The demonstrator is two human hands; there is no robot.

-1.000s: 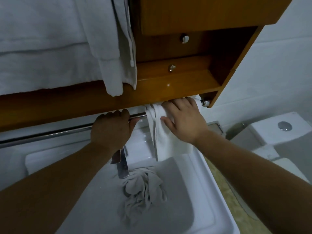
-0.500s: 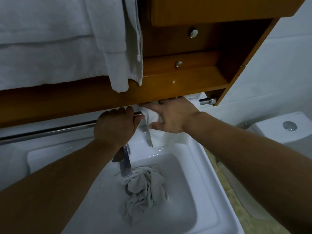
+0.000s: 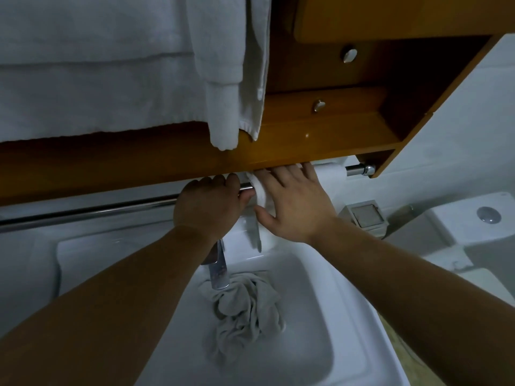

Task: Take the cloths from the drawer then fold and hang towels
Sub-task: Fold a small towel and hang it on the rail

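A chrome towel rail (image 3: 111,208) runs under the wooden cabinet (image 3: 320,140). My left hand (image 3: 207,203) is curled around the rail. Just to its right a folded white towel (image 3: 260,195) hangs over the rail, and my right hand (image 3: 295,203) lies flat on it, fingers spread, covering most of it. A narrow strip of the towel shows below my thumb. More white cloth (image 3: 330,171) sits on the rail near its right end. A crumpled grey cloth (image 3: 245,310) lies in the sink basin (image 3: 320,344).
A chrome tap (image 3: 218,270) stands over the basin below my left wrist. Large white towels (image 3: 97,65) hang at the upper left, in front of the cabinet. Two drawer knobs (image 3: 319,105) show on the cabinet. A toilet cistern (image 3: 473,218) stands at the right.
My right hand has slid the towel left along the rail toward my left hand and flattened over it, so less of the hanging towel shows. The left hand stayed on the rail.
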